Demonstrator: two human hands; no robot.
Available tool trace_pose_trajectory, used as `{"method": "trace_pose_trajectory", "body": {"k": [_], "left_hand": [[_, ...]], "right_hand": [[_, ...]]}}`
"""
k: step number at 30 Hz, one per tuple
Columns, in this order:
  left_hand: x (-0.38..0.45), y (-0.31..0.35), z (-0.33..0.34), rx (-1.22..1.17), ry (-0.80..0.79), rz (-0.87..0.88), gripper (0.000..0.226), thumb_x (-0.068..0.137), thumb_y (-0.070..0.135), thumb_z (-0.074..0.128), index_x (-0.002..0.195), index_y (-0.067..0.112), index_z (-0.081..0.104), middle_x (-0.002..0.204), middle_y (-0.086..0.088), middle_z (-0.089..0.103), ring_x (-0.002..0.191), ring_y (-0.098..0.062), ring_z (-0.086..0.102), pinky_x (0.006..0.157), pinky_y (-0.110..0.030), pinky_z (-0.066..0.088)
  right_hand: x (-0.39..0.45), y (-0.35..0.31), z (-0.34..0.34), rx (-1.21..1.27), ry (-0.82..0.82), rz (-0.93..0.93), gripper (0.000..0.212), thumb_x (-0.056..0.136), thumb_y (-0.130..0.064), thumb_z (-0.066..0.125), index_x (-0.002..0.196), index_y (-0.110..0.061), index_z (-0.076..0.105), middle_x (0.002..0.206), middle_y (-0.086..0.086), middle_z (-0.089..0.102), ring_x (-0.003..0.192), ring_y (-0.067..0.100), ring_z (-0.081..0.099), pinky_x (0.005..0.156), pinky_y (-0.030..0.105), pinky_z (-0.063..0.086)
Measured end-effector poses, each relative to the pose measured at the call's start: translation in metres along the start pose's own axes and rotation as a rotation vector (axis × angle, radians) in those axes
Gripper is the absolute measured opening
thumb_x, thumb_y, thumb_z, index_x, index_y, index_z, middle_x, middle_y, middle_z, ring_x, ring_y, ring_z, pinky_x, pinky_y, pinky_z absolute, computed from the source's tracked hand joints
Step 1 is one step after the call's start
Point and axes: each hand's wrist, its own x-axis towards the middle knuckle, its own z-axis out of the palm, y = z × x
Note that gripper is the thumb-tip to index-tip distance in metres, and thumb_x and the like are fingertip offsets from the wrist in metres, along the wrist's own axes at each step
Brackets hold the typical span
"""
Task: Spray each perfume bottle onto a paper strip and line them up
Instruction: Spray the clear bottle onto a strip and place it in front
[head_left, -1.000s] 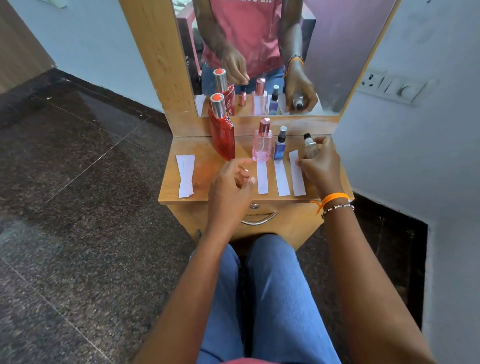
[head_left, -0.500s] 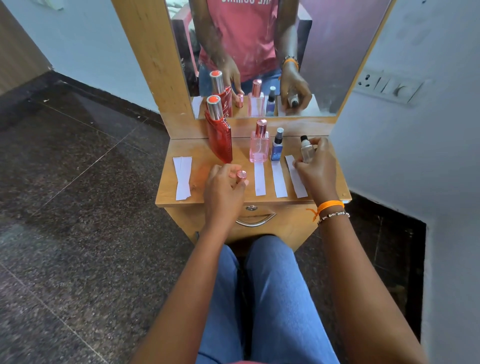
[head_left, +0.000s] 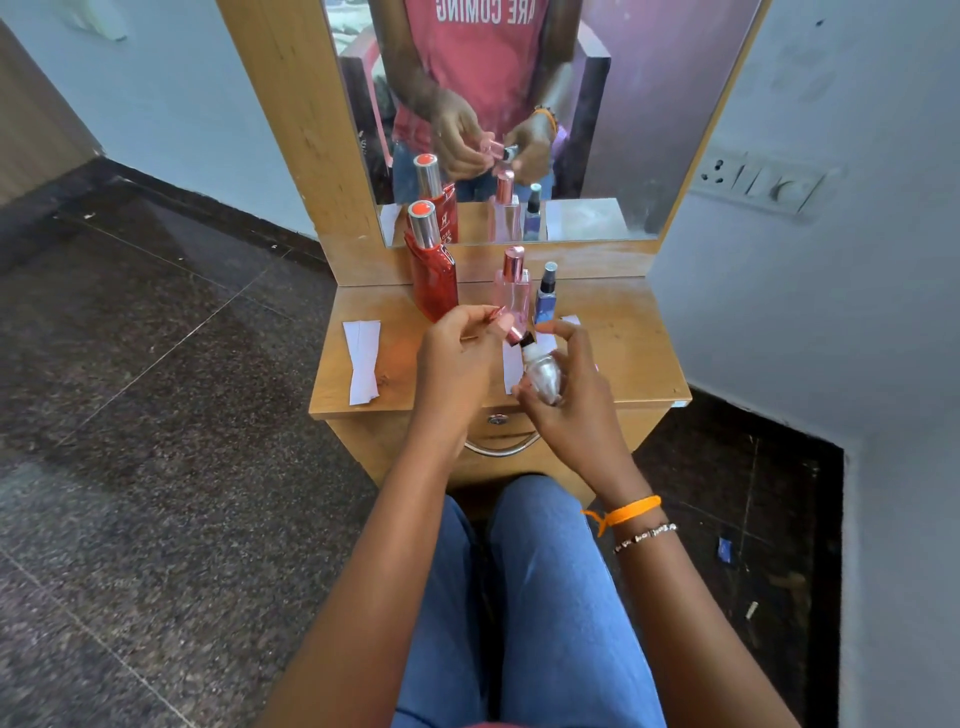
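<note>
My right hand (head_left: 576, 410) grips a small clear bottle (head_left: 543, 371) with a black nozzle, lifted above the wooden dresser top (head_left: 623, 338) and tilted left. My left hand (head_left: 457, 364) pinches a small pink cap (head_left: 511, 332) right at that nozzle. At the back stand a tall red bottle (head_left: 434, 280), a pink bottle (head_left: 511, 291) and a small blue bottle (head_left: 545, 296). White paper strips (head_left: 511, 369) lie under my hands, mostly hidden.
Spare white paper strips (head_left: 362, 361) lie at the left of the dresser top. A mirror (head_left: 597, 130) rises behind the bottles. A drawer handle (head_left: 498, 447) sits below the front edge. A wall with a switch panel (head_left: 758, 182) stands close on the right.
My right hand lifted the clear bottle off the dresser and brought it toward the middle. My left hand picked up the pink cap and raised it to the bottle's nozzle.
</note>
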Motion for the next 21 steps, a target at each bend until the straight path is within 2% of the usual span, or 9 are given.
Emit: {"method": "trace_pose_trajectory", "body": {"k": [4,6,9,11,14,16,18,21], "left_hand": [[0.000,-0.002,-0.002,0.109,-0.113,0.009,0.012,0.089,0.020,0.059,0.096,0.018,0.067,0.092,0.002,0.069,0.087,-0.010,0.061,0.080,-0.022,0.045],[0.000,0.000,-0.005,0.142,-0.190,0.013,0.017,0.089,0.022,0.058,0.101,0.016,0.068,0.094,-0.001,0.070,0.086,-0.010,0.061,0.080,-0.024,0.046],[-0.002,0.007,-0.008,0.084,-0.234,0.007,0.015,0.090,0.021,0.057,0.100,0.019,0.068,0.094,-0.001,0.069,0.085,-0.009,0.059,0.083,-0.024,0.046],[-0.006,0.009,-0.009,-0.008,-0.267,-0.047,0.019,0.095,0.020,0.049,0.104,0.020,0.065,0.095,0.002,0.068,0.089,-0.010,0.061,0.086,-0.025,0.047],[-0.015,0.006,-0.013,-0.052,-0.368,-0.123,0.027,0.099,0.017,0.040,0.119,0.020,0.058,0.109,0.000,0.064,0.101,-0.014,0.062,0.092,-0.027,0.049],[-0.019,0.003,-0.014,-0.032,-0.498,-0.164,0.030,0.097,0.014,0.045,0.123,0.027,0.053,0.114,0.003,0.062,0.104,-0.010,0.061,0.095,-0.026,0.048],[-0.021,0.001,-0.012,-0.039,-0.600,-0.178,0.035,0.094,0.012,0.051,0.122,0.033,0.050,0.114,0.008,0.062,0.106,-0.008,0.061,0.096,-0.027,0.048],[-0.022,-0.003,-0.004,-0.059,-0.542,-0.125,0.032,0.089,0.011,0.060,0.116,0.029,0.058,0.111,-0.001,0.067,0.101,-0.010,0.064,0.087,-0.025,0.051]], "right_hand": [[0.001,-0.003,0.001,-0.050,-0.052,-0.075,0.068,0.077,0.005,0.062,0.131,-0.028,0.037,0.083,-0.009,0.054,0.062,0.001,0.054,0.058,0.007,0.039],[0.000,-0.006,0.000,-0.048,-0.085,-0.121,0.072,0.077,0.007,0.062,0.134,-0.029,0.038,0.097,-0.019,0.054,0.076,-0.006,0.056,0.067,0.005,0.041],[0.002,-0.009,-0.002,0.011,-0.054,-0.131,0.064,0.078,0.006,0.063,0.132,-0.022,0.044,0.112,-0.028,0.052,0.094,-0.009,0.055,0.076,0.007,0.042],[0.003,-0.014,-0.005,0.124,-0.021,-0.094,0.053,0.085,-0.004,0.063,0.130,-0.024,0.045,0.111,-0.025,0.055,0.093,-0.006,0.056,0.079,0.012,0.044],[0.004,-0.022,-0.011,0.353,-0.002,-0.006,0.031,0.095,-0.029,0.049,0.122,-0.042,0.045,0.107,-0.009,0.061,0.086,0.009,0.059,0.074,0.027,0.049],[0.007,-0.024,-0.013,0.392,0.030,0.004,0.028,0.095,-0.035,0.041,0.119,-0.050,0.042,0.113,-0.001,0.060,0.097,0.019,0.061,0.081,0.032,0.051],[0.009,-0.027,-0.013,0.377,0.057,-0.020,0.030,0.095,-0.035,0.040,0.122,-0.048,0.039,0.118,0.001,0.053,0.103,0.016,0.056,0.086,0.031,0.050],[0.009,-0.031,-0.010,0.402,0.064,-0.020,0.029,0.099,-0.028,0.040,0.128,-0.031,0.038,0.115,-0.001,0.051,0.097,0.005,0.056,0.082,0.022,0.050]]}}
